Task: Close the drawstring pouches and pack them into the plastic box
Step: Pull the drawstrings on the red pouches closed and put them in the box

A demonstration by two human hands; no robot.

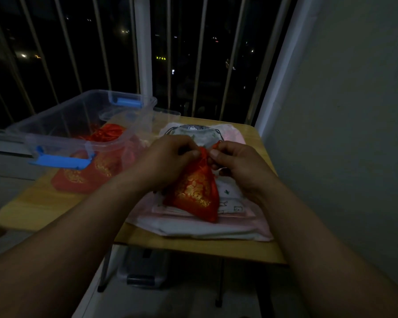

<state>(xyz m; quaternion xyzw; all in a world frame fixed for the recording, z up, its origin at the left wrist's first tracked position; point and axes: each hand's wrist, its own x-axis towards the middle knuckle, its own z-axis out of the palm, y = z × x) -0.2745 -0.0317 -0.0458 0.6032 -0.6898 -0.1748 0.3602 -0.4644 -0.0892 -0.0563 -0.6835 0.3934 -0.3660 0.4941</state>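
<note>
A red drawstring pouch with gold pattern (194, 191) lies over a stack of pale pouches (207, 228) in the middle of the table. My left hand (168, 157) pinches its gathered neck from the left. My right hand (237, 161) pinches the neck and the red cord from the right. A clear plastic box with blue latches (62, 125) stands tilted at the left, with a red pouch (104, 134) inside it. Another red pouch (78, 177) lies on the table under the box's near edge. A grey printed pouch (193, 133) lies behind my hands.
The small wooden table (193, 249) ends just right of the pouch stack, close to a wall (342, 134). The box's clear lid (166, 113) lies behind the box. Window bars (145, 53) stand behind the table. A dark object (145, 269) sits on the floor below.
</note>
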